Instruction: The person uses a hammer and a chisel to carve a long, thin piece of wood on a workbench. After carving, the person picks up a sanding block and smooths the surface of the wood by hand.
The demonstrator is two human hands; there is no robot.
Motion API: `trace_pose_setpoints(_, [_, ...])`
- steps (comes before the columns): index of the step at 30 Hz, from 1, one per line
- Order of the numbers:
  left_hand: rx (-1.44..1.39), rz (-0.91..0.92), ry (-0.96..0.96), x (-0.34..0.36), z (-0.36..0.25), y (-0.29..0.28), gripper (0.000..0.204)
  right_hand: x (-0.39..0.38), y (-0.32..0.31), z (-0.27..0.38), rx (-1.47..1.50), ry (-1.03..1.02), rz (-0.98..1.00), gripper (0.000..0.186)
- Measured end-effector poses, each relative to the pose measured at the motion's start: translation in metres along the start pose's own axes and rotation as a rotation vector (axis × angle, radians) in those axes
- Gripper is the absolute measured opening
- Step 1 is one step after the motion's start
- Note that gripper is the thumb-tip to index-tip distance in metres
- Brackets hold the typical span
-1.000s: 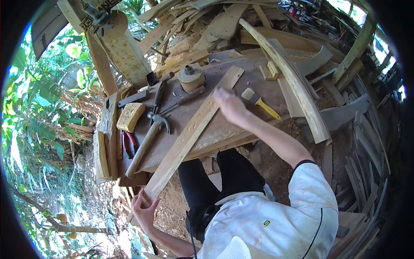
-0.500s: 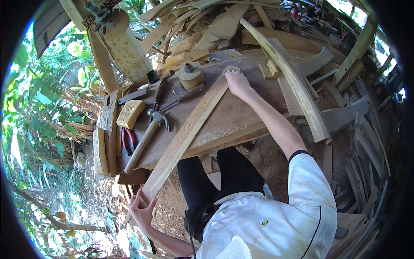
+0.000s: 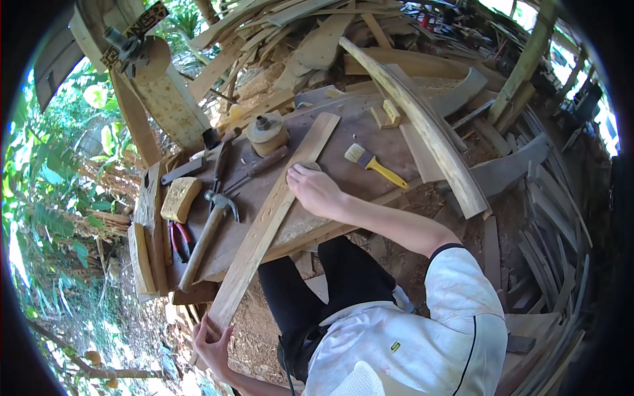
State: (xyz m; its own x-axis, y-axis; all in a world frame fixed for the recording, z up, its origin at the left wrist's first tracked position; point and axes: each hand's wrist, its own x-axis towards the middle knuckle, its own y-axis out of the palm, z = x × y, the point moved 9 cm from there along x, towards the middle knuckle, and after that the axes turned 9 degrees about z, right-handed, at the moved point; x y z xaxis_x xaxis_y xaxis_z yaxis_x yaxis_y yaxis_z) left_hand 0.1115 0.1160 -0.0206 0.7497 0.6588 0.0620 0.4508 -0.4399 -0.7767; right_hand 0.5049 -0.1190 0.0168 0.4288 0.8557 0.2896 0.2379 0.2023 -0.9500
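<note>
In the head view, the one view here, two bare hands work on one long plank (image 3: 264,224), which slants across the table (image 3: 389,145) with its near end jutting past the edge. The left hand (image 3: 212,344) grips that near end, thumb and fingers parted around it. The right hand (image 3: 314,189) is partly closed, its fingers bent over one flat grey-brown pad (image 3: 308,165) on the plank's upper half — the pad's exact kind is hard to tell.

Left of the plank lie one claw hammer (image 3: 201,247), one pair of red-handled pliers (image 3: 183,234), one yellowish wooden block (image 3: 180,199) and one grey block (image 3: 184,169). Near the plank's far part stands one round tan object (image 3: 267,137) with a dark top, one slim tool (image 3: 271,162) with a wooden handle just beside it. To the right lie one yellow-handled brush (image 3: 375,166) and one long curved pale timber (image 3: 419,122) — well apart from the hands.
</note>
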Motion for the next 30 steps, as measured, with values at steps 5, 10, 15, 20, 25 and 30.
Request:
trace_pose_setpoints(5, [-0.043,0.087,-0.109,0.002,-0.010,0.005,0.074,-0.005,0.021,-0.019,0.311,0.024,-0.069,0.023])
trace_pose_setpoints(10, [-0.030,0.107,-0.223,0.000,-0.005,0.004,0.076,-0.007,0.019,-0.011,0.247,0.029,-0.115,0.026])
trace_pose_setpoints(15, [-0.026,0.105,-0.219,-0.001,-0.003,0.005,0.075,-0.006,0.021,-0.016,0.348,0.064,-0.057,0.027])
trace_pose_setpoints(20, [-0.015,0.126,-0.234,-0.001,-0.009,0.003,0.075,-0.006,0.019,-0.013,0.330,0.081,-0.051,0.029])
trace_pose_setpoints(25, [-0.019,0.119,-0.239,0.000,-0.010,0.004,0.075,-0.006,0.023,-0.005,0.253,0.112,-0.050,0.031])
trace_pose_setpoints(30, [0.007,0.068,-0.192,-0.001,-0.005,0.002,0.075,-0.005,0.023,-0.002,0.251,0.128,-0.042,0.031])
